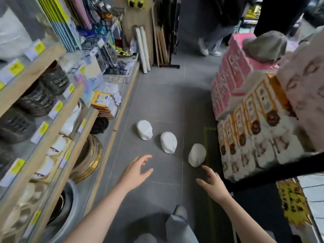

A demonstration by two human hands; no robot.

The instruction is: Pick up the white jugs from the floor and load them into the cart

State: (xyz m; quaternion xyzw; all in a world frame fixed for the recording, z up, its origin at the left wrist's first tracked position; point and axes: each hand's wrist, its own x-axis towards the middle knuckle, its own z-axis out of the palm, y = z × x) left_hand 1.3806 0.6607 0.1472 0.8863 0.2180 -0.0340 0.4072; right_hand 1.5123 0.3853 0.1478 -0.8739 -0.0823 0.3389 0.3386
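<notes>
While both arms reach forward over the grey tiled floor (157, 95), nothing held in either hand.

Head view, positions given relative to the middle jug (168, 142):
- Three white jugs on the floor, lying on their sides, in a loose diagonal row. Far jug (144, 130) up and left of the middle jug, just beside it, not touching. Near jug (197, 155) down and right of the middle jug, near, apart.
- Left hand (135, 172) below and left of the middle jug, fingers apart and lightly bent, palm toward the floor, touching no jug.
- Right hand (213, 184) below and right of the middle jug, fingers spread, fingertips (204, 167) just beside the near jug's lower edge; contact cannot be told.
- Black cart bar (273, 174) right of the middle jug, running diagonally past the right hand. Cart interior hardly visible; no jug seen there.
- Stacked pink, orange and white packs (245, 111) right of the middle jug, grey cap (266, 45) on top of the pink stack.
- Wooden shelving (52, 128) with yellow price tags left of the middle jug; gold-rimmed trays (91, 155) on the lowest level.
- Standing person's legs and white shoes (209, 46) far beyond the middle jug.
- Wearer's own grey trouser leg and shoe (178, 220) below the middle jug.
- Frame somewhat motion-blurred; jug caps and handles not discernible.
</notes>
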